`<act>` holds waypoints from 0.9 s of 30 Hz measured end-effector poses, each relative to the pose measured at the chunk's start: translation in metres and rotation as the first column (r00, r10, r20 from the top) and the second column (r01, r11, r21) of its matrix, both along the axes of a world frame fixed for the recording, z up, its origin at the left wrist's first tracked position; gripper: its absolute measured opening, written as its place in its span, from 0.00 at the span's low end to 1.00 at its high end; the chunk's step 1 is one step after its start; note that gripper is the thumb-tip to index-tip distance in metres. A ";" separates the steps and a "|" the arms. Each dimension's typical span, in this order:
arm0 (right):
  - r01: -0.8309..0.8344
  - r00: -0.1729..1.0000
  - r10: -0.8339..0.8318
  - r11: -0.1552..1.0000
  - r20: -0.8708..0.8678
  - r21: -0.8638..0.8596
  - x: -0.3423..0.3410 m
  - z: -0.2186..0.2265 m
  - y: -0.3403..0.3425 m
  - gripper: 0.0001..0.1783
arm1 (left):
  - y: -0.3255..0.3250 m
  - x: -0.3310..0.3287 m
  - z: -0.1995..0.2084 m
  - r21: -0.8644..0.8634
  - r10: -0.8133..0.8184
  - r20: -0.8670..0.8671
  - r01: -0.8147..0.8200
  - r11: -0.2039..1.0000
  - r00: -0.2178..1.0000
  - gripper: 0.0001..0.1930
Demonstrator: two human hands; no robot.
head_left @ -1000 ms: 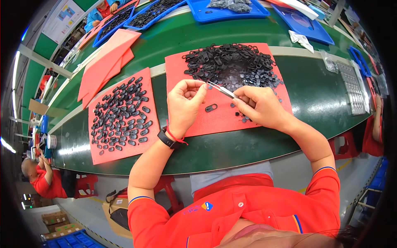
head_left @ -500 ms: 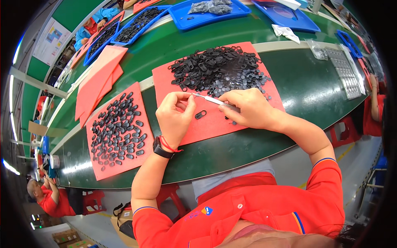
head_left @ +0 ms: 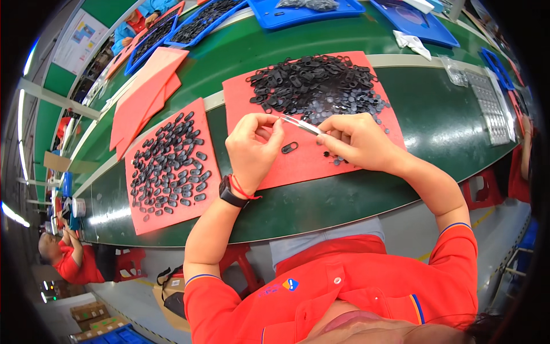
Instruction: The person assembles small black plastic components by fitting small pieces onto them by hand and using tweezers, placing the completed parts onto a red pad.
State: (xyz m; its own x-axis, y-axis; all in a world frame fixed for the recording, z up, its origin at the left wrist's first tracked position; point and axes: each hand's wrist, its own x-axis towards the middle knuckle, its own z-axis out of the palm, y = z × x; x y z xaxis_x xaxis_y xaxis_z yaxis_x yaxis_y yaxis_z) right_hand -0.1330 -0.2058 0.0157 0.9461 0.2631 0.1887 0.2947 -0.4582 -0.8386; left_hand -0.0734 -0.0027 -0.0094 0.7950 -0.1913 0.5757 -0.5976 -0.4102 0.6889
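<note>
Over a pink foam mat [head_left: 236,102], my right hand [head_left: 360,140] grips white-and-silver tweezers [head_left: 302,124] that point left. Their tips meet the thumb and forefinger of my left hand [head_left: 252,146], which are pinched together; what they hold is too small to make out. Below the tweezers lies a single black oval ring-like part [head_left: 290,148]. Farther back on the mat is a heap of similar black parts [head_left: 306,77], with small round grey discs [head_left: 344,107] spread along its near side. A few dark bits lie under my right hand.
Left of me, a second pink mat [head_left: 143,221] bears rows of black oval pieces [head_left: 172,166]. Stacked pink sheets [head_left: 140,106] lie beyond. Blue trays [head_left: 303,17] line the far side; a grey cavity tray [head_left: 490,109] lies right. Other people sit at the left and right edges.
The whole view has shifted slightly, so the table appears higher and farther right. My hands stay together at the tweezer tips, with the fingers of my right hand slightly rearranged.
</note>
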 end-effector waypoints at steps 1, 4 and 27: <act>0.010 0.999 -0.009 0.999 0.048 -0.030 -0.001 0.002 0.000 0.07 | 0.000 0.001 -0.002 -0.037 -0.020 -0.045 0.018 0.999 0.999 0.05; 0.027 0.983 -0.012 0.996 0.182 -0.081 0.001 -0.004 0.001 0.07 | 0.000 0.003 -0.004 -0.096 -0.048 -0.094 0.039 0.995 0.994 0.04; 0.020 0.989 -0.011 0.998 0.148 -0.061 0.002 -0.003 -0.001 0.07 | 0.001 0.003 -0.004 -0.101 -0.066 -0.146 0.051 0.994 0.987 0.04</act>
